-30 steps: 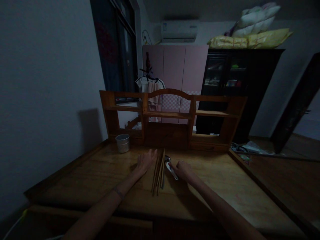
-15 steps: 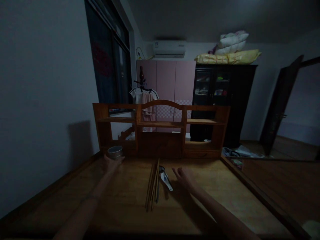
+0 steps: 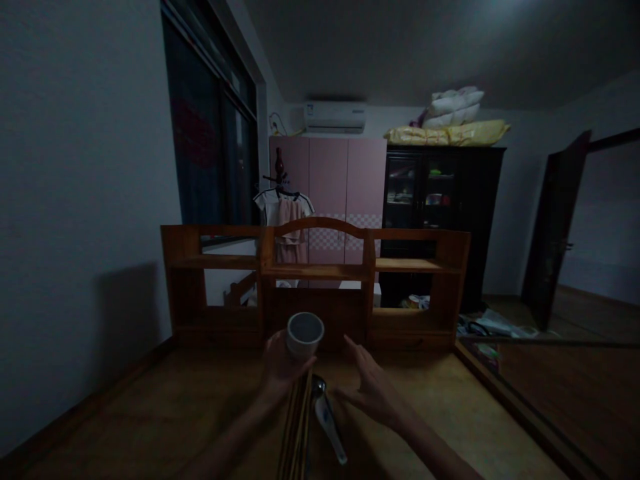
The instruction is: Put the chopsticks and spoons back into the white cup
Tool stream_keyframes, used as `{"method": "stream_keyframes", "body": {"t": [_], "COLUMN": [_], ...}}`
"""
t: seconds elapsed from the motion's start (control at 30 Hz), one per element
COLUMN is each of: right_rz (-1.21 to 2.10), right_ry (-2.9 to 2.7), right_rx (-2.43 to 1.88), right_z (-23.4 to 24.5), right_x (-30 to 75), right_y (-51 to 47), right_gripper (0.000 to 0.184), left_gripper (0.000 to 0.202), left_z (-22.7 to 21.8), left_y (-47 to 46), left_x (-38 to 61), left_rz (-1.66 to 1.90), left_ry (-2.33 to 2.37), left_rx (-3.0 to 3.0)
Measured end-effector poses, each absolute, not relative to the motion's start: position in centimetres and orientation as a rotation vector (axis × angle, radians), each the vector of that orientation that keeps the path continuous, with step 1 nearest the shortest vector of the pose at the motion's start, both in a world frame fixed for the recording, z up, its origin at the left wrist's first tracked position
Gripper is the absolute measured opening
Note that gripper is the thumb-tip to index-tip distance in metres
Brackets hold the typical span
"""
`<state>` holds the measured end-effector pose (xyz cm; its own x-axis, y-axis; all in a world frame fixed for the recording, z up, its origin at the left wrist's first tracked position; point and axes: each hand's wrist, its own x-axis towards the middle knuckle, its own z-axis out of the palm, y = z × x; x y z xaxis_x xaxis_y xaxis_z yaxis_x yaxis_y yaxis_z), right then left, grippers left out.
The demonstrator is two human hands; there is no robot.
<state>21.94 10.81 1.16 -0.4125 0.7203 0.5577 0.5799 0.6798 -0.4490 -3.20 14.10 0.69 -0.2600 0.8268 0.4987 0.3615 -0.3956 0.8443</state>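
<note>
My left hand (image 3: 281, 369) grips a grey cup (image 3: 305, 333) by its side and holds it up off the table, mouth tilted toward me. Just right of the cup, my right hand (image 3: 369, 383) is held with thumb and fingers apart and nothing in it. Beneath the cup, several chopsticks (image 3: 296, 433) lie lengthwise on the wooden table (image 3: 210, 400), their far ends partly hidden by my left hand. Beside them rests a white spoon (image 3: 327, 423) with a blue mark. A dark metal spoon (image 3: 318, 385) lies partly under it.
A wooden shelf unit (image 3: 315, 272) stands along the table's back edge. To the left are a wall (image 3: 90, 200) and a window (image 3: 200, 133). Behind the shelves are a pink wardrobe (image 3: 327, 173), hanging clothes (image 3: 290, 213) and a black cabinet (image 3: 470, 220).
My left hand has brought the cup from the table's back left to the middle, above the chopsticks. My right hand has opened wider near the cup. The camera view has shifted.
</note>
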Motion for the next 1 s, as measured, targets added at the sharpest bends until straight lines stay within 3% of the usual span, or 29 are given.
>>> {"method": "stream_keyframes", "body": {"t": [0.07, 0.2, 0.33, 0.4, 0.53, 0.63, 0.83, 1.0], "right_rz": [0.441, 0.606, 0.449, 0.345, 0.255, 0.248, 0.088, -0.028], "right_ry": [-2.037, -1.798, -1.909, -1.952, -1.902, -1.864, -1.944, -2.037], "right_rx": [-0.776, -0.657, -0.686, -0.749, -0.858, -0.923, -0.872, -0.787], "right_z": [1.2, 1.7, 2.0, 1.3, -1.4, -2.8, -3.6, -4.0], "right_x": [21.1, 21.0, 23.8, 25.4, 27.5, 28.1, 28.2, 27.4], "right_y": [11.1, 11.4, 12.2, 12.8, 13.7, 13.6, 13.2, 12.6], "right_gripper": [0.107, 0.071, 0.078, 0.082, 0.075, 0.070, 0.083, 0.081], "left_gripper": [0.071, 0.076, 0.088, 0.074, 0.028, 0.021, 0.019, 0.017], "left_z": [-0.1, -1.0, -1.6, -2.3, -3.8, -4.3, -4.0, -4.4], "left_y": [13.7, 12.3, 12.5, 13.4, 14.5, 14.3, 13.7, 13.7], "left_x": [0.7, 4.1, 1.9, -0.1, -3.0, -3.4, -2.8, -3.2], "left_rz": [1.663, 1.504, 1.226, 1.238, 1.435, 1.563, 1.505, 1.524], "left_ry": [1.358, 1.292, 1.395, 1.453, 1.450, 1.483, 1.486, 1.521], "left_rx": [1.869, 2.498, 2.655, 2.667, 2.630, 2.463, 2.253, 2.223]}}
